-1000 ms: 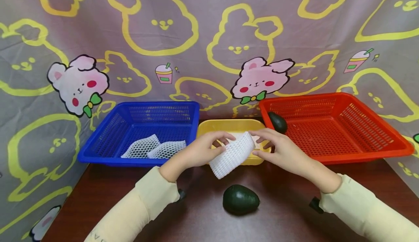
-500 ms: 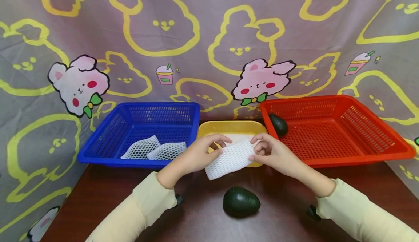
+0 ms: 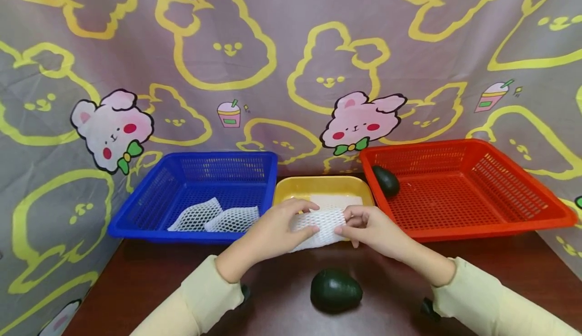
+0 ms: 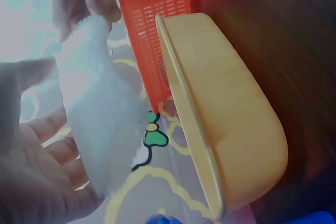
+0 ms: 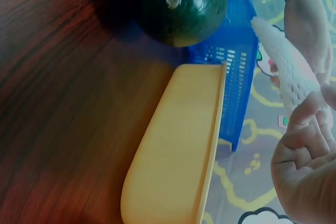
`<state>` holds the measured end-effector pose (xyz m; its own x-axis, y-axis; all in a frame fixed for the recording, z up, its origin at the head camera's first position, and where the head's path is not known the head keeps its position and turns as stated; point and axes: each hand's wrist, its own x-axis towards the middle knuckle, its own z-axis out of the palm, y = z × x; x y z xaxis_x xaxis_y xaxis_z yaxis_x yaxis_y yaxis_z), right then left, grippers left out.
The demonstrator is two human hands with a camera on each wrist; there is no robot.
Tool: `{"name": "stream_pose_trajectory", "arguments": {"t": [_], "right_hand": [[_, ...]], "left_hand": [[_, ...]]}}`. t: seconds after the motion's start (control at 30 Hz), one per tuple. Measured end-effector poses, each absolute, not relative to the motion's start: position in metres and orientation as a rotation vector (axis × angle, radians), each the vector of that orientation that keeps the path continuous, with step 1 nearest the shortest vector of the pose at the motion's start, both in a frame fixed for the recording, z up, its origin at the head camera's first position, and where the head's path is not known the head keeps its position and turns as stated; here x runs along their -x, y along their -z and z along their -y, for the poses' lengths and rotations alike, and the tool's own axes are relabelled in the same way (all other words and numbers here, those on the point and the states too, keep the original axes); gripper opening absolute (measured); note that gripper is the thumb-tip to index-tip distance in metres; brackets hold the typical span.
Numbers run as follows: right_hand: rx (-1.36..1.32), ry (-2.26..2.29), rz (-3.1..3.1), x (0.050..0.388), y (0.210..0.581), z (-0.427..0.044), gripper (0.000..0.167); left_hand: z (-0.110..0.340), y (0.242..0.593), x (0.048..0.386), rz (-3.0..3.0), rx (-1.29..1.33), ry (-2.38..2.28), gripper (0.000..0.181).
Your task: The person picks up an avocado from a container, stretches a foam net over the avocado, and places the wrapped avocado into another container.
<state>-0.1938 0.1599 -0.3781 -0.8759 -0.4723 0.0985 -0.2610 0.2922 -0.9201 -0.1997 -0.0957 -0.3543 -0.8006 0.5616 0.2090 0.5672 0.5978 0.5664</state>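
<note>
A white foam net sleeve [image 3: 325, 225] is stretched between both hands, just in front of the yellow tray [image 3: 291, 187]. My left hand [image 3: 275, 230] holds its left end, thumb in front and fingers behind. At the other end, the thumb and fingers of my right hand [image 3: 375, 230] pinch the sleeve's edge. In the left wrist view the sleeve [image 4: 102, 108] looks flat and blurred. A dark green avocado [image 3: 335, 290] lies on the table below the hands, touched by neither. More white material [image 3: 350, 202] is in the yellow tray, partly hidden by the sleeve.
To the left, a blue basket [image 3: 218, 161] contains two net sleeves [image 3: 234, 219]. On the right stands a red basket [image 3: 477, 230] with another avocado [image 3: 385, 181] against its left wall. A patterned cloth [image 3: 282, 33] hangs behind the dark wooden table [image 3: 182, 260].
The sleeve has gone from tilted to nearly level and sits lower. My right hand has shifted left and taken the sleeve's right edge. The head view has tipped slightly upward.
</note>
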Motion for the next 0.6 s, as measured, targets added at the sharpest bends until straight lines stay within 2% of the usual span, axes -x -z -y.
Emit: {"name": "stream_pose_trajectory", "arguments": {"t": [0.17, 0.27, 0.47, 0.6], "right_hand": [[0.702, 1.661, -2.322, 0.191, 0.376, -0.152, 0.018], [0.739, 1.688, -2.274, 0.191, 0.377, -0.149, 0.019], [0.951, 1.669, -2.161, 0.188, 0.38, -0.148, 0.009], [1.196, 1.583, -2.172, 0.185, 0.378, -0.152, 0.015]], "left_hand": [[0.089, 0.354, 0.192, 2.792, 1.036, 0.75, 0.07], [0.085, 0.357, 0.19, 2.762, 1.079, 0.577, 0.081], [0.083, 0.363, 0.189, 2.742, 1.141, 0.526, 0.07], [0.087, 0.363, 0.189, 2.787, 1.195, 0.718, 0.066]]}}
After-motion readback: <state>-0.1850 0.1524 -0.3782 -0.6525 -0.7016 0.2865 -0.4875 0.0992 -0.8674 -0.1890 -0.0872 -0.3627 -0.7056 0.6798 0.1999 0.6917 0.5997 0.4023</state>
